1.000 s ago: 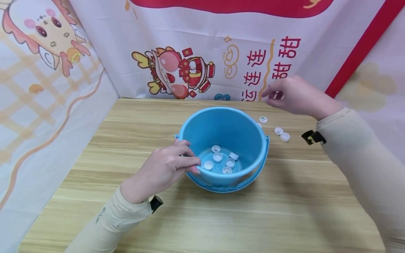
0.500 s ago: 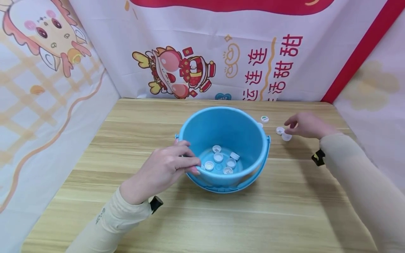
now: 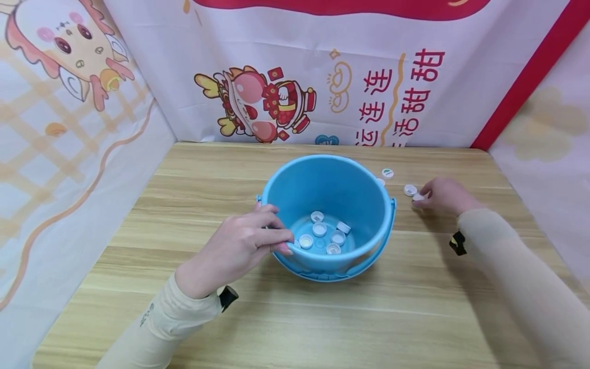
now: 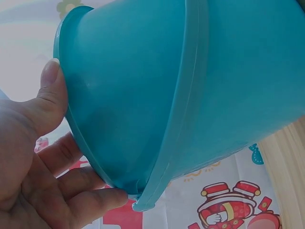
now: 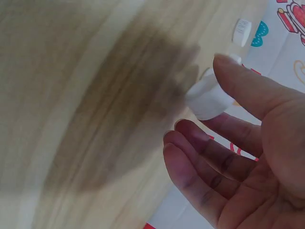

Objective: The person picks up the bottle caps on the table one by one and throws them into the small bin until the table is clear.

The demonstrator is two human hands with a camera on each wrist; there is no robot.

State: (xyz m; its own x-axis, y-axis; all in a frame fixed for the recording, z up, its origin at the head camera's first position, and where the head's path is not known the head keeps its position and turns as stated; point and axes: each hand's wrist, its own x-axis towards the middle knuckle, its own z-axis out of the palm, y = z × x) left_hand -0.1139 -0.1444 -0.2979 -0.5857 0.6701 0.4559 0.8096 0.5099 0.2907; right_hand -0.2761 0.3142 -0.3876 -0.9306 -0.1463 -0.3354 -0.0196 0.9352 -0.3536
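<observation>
A light blue bucket (image 3: 322,184) stands on the table, its handle (image 3: 386,241) hanging down around the near side. My left hand (image 3: 244,238) grips the near left rim; in the left wrist view the thumb (image 4: 51,90) lies at the rim's edge, fingers on its other side. Several white bottle caps (image 3: 319,229) lie on the bucket's floor. To the right of the bucket, my right hand (image 3: 444,196) pinches another white bottle cap (image 5: 208,100) between thumb and forefinger, close over the wood. The other three fingers are loosely bent.
Beside the pinched cap lies one white cap (image 3: 410,190). Farther back, a cap with a green mark (image 3: 387,173) and one partly behind the bucket rim (image 3: 381,182) rest on the wooden table (image 3: 221,169). Printed cloth (image 3: 295,46) hangs behind and at the sides.
My right hand has come down from above the table's back right to the loose caps and now pinches one. My left hand has stayed on the bucket rim.
</observation>
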